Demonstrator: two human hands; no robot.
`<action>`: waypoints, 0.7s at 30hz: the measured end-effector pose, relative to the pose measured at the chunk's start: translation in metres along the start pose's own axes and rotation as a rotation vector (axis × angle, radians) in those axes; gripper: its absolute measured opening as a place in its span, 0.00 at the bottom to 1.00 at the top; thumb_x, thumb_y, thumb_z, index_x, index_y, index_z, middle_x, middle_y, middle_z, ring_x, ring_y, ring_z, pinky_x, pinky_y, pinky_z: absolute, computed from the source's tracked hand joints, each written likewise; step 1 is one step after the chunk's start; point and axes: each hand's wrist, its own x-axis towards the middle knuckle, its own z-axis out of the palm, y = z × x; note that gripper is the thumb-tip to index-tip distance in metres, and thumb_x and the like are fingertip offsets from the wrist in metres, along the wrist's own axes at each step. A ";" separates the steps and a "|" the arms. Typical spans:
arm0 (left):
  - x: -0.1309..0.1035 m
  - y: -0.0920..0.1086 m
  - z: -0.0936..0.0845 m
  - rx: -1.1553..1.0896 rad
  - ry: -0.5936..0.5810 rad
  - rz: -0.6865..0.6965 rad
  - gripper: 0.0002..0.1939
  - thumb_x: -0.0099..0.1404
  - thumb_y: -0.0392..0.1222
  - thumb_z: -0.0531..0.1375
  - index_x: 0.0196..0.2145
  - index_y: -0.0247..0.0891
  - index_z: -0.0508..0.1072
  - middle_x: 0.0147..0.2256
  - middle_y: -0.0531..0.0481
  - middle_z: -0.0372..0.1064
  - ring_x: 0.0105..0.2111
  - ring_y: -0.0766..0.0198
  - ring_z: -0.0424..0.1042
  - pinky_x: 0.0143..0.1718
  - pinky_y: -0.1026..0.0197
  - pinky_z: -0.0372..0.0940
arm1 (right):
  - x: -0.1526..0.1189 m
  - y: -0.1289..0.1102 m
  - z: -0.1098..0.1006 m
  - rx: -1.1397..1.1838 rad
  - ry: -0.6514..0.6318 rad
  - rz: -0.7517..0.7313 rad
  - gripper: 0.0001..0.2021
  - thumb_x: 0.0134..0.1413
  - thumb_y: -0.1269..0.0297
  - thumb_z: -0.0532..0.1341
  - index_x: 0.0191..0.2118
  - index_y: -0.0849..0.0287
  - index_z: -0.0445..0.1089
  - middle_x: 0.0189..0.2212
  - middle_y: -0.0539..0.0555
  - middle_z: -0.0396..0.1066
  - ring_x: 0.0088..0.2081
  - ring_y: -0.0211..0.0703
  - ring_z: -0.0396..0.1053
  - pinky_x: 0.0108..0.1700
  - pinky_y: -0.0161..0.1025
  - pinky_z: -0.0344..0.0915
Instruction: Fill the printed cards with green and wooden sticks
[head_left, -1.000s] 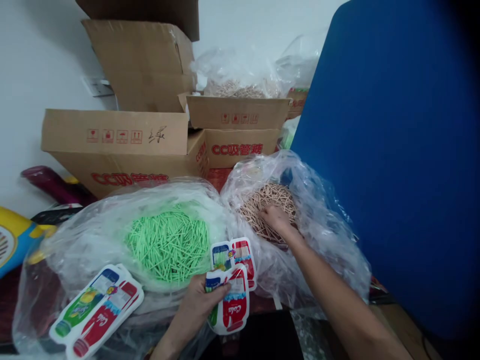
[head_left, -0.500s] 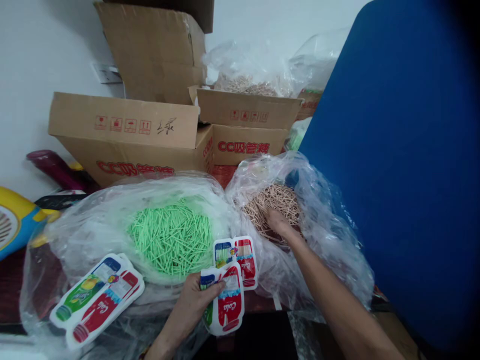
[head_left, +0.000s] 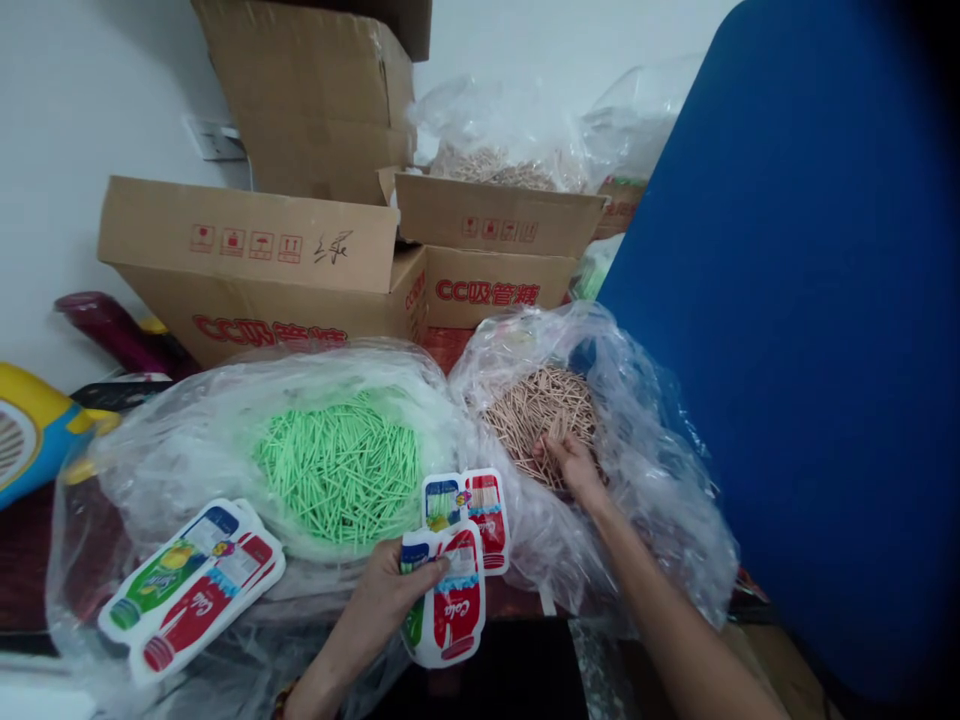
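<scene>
My left hand (head_left: 390, 590) is closed on a bottle-shaped Cola and green-labelled packet (head_left: 459, 600), thumb across its front. Just behind it lies a similar packet (head_left: 491, 520), with thin sticks showing through its clear windows. My right hand (head_left: 574, 465) is in an open plastic bag, its fingers pinched on a few thin brown sticks at the surface of the heap of brown sticks (head_left: 525, 410). To the left, a heap of bright green sticks (head_left: 341, 470) fills another clear bag. A small stack of the same packets (head_left: 195, 590) rests on that bag's near left side.
Cardboard boxes (head_left: 262, 290) stand along the back, with clear bags of brown sticks (head_left: 495, 165) behind. A large blue panel (head_left: 795, 350) bounds the right side. A yellow and blue object (head_left: 45, 430) and a purple bottle (head_left: 112, 330) are at the left.
My right hand has drawn back slightly toward the right and up out of the brown sticks, so its fingers now show. My left hand keeps the packet almost in place.
</scene>
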 end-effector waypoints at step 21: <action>0.001 0.000 0.012 -0.030 -0.047 -0.036 0.09 0.57 0.42 0.65 0.32 0.33 0.77 0.30 0.48 0.78 0.30 0.60 0.73 0.35 0.62 0.65 | -0.016 0.023 -0.008 0.095 0.067 -0.095 0.16 0.46 0.49 0.62 0.32 0.58 0.73 0.31 0.52 0.75 0.35 0.44 0.68 0.45 0.41 0.60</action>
